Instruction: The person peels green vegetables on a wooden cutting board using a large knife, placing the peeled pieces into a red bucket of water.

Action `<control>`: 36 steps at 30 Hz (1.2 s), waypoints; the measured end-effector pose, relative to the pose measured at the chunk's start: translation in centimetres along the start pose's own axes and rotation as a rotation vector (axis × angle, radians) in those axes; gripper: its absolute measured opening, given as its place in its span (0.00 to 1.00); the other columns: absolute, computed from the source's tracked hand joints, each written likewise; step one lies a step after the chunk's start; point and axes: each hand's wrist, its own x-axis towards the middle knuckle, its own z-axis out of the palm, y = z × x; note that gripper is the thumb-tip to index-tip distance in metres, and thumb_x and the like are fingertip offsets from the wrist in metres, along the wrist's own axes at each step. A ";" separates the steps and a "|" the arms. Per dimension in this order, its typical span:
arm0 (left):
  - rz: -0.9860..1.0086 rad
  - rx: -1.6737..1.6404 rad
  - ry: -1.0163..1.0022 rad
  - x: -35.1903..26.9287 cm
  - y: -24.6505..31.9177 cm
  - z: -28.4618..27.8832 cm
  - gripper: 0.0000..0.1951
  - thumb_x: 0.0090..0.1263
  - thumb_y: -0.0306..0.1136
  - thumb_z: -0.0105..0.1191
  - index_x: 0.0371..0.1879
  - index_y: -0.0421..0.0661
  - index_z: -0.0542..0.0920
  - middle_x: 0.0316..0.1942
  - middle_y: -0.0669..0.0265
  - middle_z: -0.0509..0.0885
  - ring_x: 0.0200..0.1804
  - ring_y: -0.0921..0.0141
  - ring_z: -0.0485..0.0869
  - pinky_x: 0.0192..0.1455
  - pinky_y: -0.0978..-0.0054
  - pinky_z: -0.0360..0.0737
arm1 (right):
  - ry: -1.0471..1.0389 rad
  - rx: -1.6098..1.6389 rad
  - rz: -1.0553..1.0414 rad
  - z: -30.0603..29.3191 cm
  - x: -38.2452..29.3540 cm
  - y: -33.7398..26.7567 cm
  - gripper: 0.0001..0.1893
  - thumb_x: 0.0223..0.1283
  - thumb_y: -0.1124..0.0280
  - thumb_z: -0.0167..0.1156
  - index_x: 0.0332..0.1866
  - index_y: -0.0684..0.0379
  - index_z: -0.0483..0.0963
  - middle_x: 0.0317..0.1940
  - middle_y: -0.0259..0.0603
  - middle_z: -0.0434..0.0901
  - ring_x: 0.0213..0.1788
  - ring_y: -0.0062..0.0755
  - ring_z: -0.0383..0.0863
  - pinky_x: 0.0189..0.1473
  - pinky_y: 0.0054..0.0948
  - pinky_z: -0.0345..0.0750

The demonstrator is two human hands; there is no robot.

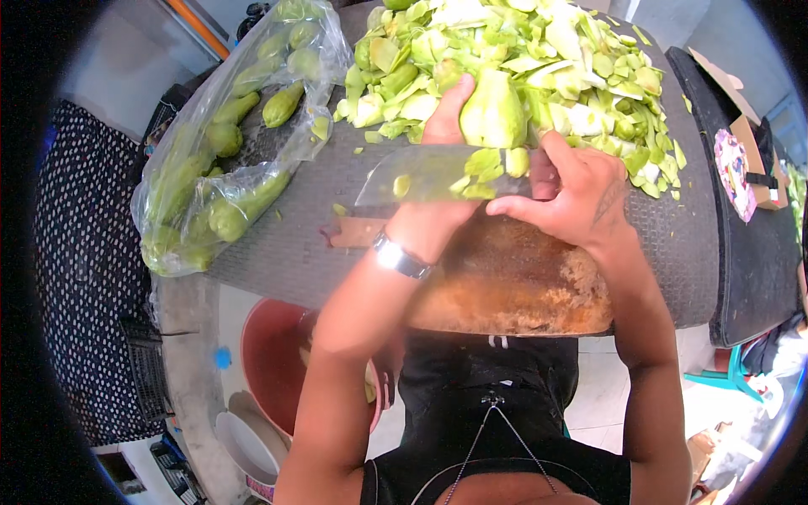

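Note:
My left hand (435, 218) holds a pale green, mostly peeled chayote (493, 113) upright, its thumb along the left side. My right hand (581, 196) grips a broad-bladed knife (429, 180), its handle mostly hidden by the fingers. The blade lies level in front of the chayote and hides part of my left hand. Several bits of green peel (483, 165) cling to the blade. Below both hands is a worn wooden chopping board (505, 284). A large heap of green peelings and cut pieces (568, 69) lies just beyond the chayote.
A clear plastic bag (189, 170) of whole chayotes lies on the dark textured tabletop (303, 208) at left. Near the board is a flat tan strip (360, 232). A red bucket (271, 353) and white basin (252, 442) stand below left. A cardboard box (770, 183) sits at right.

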 end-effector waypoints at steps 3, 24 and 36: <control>-0.002 0.019 0.038 -0.6 0.2 0.8 0.22 0.80 0.51 0.53 0.58 0.45 0.81 0.50 0.63 0.88 0.51 0.67 0.87 0.58 0.65 0.85 | 0.007 0.046 0.094 0.2 0.0 0.4 0.33 0.43 0.32 0.78 0.24 0.51 0.70 0.13 0.27 0.73 0.15 0.32 0.79 0.22 0.31 0.74; 0.193 0.134 0.089 -1.1 -0.2 1.2 0.18 0.83 0.49 0.50 0.59 0.48 0.78 0.51 0.65 0.86 0.50 0.67 0.87 0.48 0.63 0.85 | -0.191 0.236 0.478 -1.2 0.6 3.5 0.33 0.50 0.35 0.77 0.29 0.60 0.76 0.18 0.38 0.80 0.23 0.34 0.84 0.30 0.34 0.79; 0.146 0.101 0.087 -0.9 0.2 2.8 0.24 0.83 0.54 0.46 0.59 0.45 0.79 0.45 0.60 0.88 0.38 0.61 0.88 0.34 0.61 0.82 | -0.185 0.388 0.324 -1.4 -0.2 2.2 0.32 0.56 0.35 0.72 0.31 0.61 0.79 0.19 0.40 0.80 0.24 0.32 0.81 0.31 0.34 0.77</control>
